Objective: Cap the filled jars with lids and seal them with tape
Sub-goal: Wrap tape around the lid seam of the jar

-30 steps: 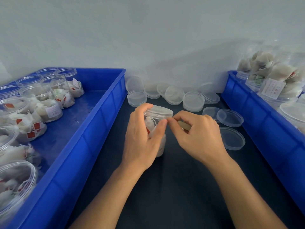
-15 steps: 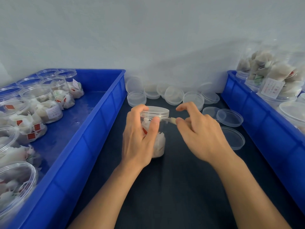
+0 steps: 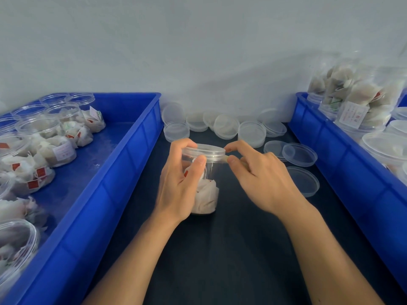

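Your left hand (image 3: 178,183) grips a clear jar (image 3: 206,172) of white sachets (image 3: 206,194), red tags showing between the fingers. Its lid (image 3: 204,152) is clear, faintly frosted. Your right hand (image 3: 264,181) pinches a pale tan strip of tape (image 3: 225,159) at the lid's edge. Under the grip, the table cover (image 3: 220,249) is dark navy. Either side, crates (image 3: 123,179) are saturated blue. Beyond the grip, spare lids (image 3: 226,126) are translucent white; the wall (image 3: 198,51) is pale grey.

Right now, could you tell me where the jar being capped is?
In the head view the jar stands on the dark table between the two blue bins, gripped by the left hand, with the right hand at its lid.
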Tool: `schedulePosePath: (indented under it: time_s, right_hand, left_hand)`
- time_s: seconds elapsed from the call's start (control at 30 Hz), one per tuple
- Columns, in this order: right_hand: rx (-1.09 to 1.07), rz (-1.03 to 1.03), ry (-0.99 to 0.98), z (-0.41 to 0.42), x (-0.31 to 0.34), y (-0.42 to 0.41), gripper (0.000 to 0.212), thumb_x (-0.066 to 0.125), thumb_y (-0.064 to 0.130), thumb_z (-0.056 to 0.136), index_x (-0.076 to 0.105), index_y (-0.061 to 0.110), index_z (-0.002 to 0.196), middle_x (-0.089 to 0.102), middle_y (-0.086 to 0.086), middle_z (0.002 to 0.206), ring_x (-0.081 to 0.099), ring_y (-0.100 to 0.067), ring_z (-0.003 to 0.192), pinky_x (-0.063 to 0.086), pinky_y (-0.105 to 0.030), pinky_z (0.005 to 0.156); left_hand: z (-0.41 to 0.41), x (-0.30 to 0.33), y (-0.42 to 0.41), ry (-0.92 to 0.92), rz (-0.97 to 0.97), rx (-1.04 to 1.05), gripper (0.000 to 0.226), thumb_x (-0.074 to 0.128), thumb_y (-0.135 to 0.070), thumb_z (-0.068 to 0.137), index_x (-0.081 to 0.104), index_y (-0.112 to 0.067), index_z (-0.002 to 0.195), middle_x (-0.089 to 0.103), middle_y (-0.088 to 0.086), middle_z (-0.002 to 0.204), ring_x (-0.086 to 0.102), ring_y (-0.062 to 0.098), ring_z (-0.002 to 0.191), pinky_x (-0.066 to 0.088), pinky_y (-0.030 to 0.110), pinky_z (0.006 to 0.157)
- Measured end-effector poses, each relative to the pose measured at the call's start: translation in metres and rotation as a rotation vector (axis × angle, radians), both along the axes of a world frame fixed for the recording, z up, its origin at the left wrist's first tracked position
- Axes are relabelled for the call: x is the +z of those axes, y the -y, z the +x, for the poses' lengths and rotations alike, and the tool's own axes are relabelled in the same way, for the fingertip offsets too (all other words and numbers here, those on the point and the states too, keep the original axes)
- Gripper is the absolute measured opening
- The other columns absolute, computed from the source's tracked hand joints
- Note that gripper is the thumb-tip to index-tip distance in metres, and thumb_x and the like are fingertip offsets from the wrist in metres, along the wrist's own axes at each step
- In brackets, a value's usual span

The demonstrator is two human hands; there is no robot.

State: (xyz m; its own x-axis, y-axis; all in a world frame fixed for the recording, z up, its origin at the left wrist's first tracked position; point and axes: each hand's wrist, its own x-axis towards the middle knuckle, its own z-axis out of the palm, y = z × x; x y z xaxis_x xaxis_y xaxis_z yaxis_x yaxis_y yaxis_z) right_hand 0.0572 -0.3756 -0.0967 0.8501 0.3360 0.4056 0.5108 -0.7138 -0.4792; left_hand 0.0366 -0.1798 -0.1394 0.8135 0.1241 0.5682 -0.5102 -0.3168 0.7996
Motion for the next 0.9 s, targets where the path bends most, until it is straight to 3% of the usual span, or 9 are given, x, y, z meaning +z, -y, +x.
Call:
schedulePosePath:
  time_s: [0.23, 0.37, 0.4, 0.53, 0.63, 0.77, 0.9]
  right_hand:
    - [0.014, -0.035, -0.031, 0.002, -0.002, 0.001, 0.035, 0.038, 0.042, 0.108, 0.049, 0.036, 0.141, 0.06, 0.006, 0.06, 0.059, -0.025, 0.07, 0.039, -0.038, 0.082]
    - [0.031, -0.065, -0.069, 0.002, -0.003, 0.001, 0.039, 0.037, 0.04, 0.111, 0.041, 0.047, 0.149, 0.059, 0.009, 0.062, 0.058, -0.02, 0.07, 0.033, -0.037, 0.07]
    - [0.044, -0.045, -0.092, 0.002, -0.003, 0.001, 0.039, 0.037, 0.039, 0.111, 0.042, 0.05, 0.148, 0.058, 0.012, 0.06, 0.057, -0.017, 0.068, 0.036, -0.038, 0.068]
    - [0.049, 0.016, -0.13, 0.001, -0.004, -0.002, 0.037, 0.041, 0.041, 0.109, 0.047, 0.049, 0.145, 0.057, 0.029, 0.067, 0.056, -0.009, 0.071, 0.043, -0.038, 0.071]
    - [0.01, 0.041, -0.113, 0.0, -0.005, -0.004, 0.038, 0.041, 0.042, 0.109, 0.052, 0.045, 0.144, 0.056, 0.021, 0.062, 0.057, -0.011, 0.074, 0.046, -0.038, 0.076]
    - [-0.036, 0.004, -0.06, -0.003, -0.003, -0.011, 0.042, 0.037, 0.045, 0.108, 0.054, 0.04, 0.146, 0.058, 0.017, 0.068, 0.064, -0.024, 0.087, 0.051, -0.044, 0.085]
    - [-0.079, -0.042, 0.031, -0.007, -0.004, -0.018, 0.042, 0.034, 0.047, 0.108, 0.051, 0.038, 0.145, 0.073, 0.006, 0.083, 0.066, -0.032, 0.09, 0.046, -0.042, 0.078]
  left_hand:
    - [0.0, 0.001, -0.003, -0.036, 0.007, -0.05, 0.015, 0.053, -0.048, 0.102, 0.051, -0.049, 0.116, 0.063, -0.015, 0.105, 0.061, 0.009, 0.085, 0.05, 0.023, 0.074]
    - [-0.002, 0.001, -0.004, -0.109, -0.038, -0.084, 0.029, 0.053, -0.051, 0.102, 0.049, -0.043, 0.13, 0.064, -0.01, 0.102, 0.062, 0.019, 0.091, 0.056, 0.055, 0.085]
    - [-0.003, 0.001, -0.005, -0.134, -0.061, -0.092, 0.035, 0.054, -0.053, 0.101, 0.046, -0.045, 0.135, 0.066, -0.01, 0.103, 0.064, 0.018, 0.095, 0.056, 0.055, 0.089]
    - [-0.004, 0.002, -0.009, -0.188, -0.047, -0.059, 0.043, 0.052, -0.062, 0.099, 0.037, -0.057, 0.139, 0.069, -0.012, 0.103, 0.068, 0.008, 0.099, 0.051, 0.04, 0.095]
    - [-0.004, 0.006, -0.008, -0.214, -0.032, 0.082, 0.046, 0.053, -0.071, 0.092, 0.045, -0.054, 0.134, 0.069, -0.019, 0.108, 0.069, 0.008, 0.103, 0.055, 0.04, 0.094]
    - [-0.009, 0.009, 0.002, -0.089, 0.047, 0.334, 0.034, 0.052, -0.069, 0.095, 0.057, -0.046, 0.119, 0.065, -0.028, 0.111, 0.067, 0.0, 0.104, 0.057, 0.024, 0.082]
    - [-0.014, 0.007, 0.017, -0.136, 0.014, 0.329, 0.037, 0.048, -0.069, 0.096, 0.053, -0.047, 0.126, 0.063, -0.034, 0.117, 0.065, -0.007, 0.107, 0.053, 0.018, 0.082]
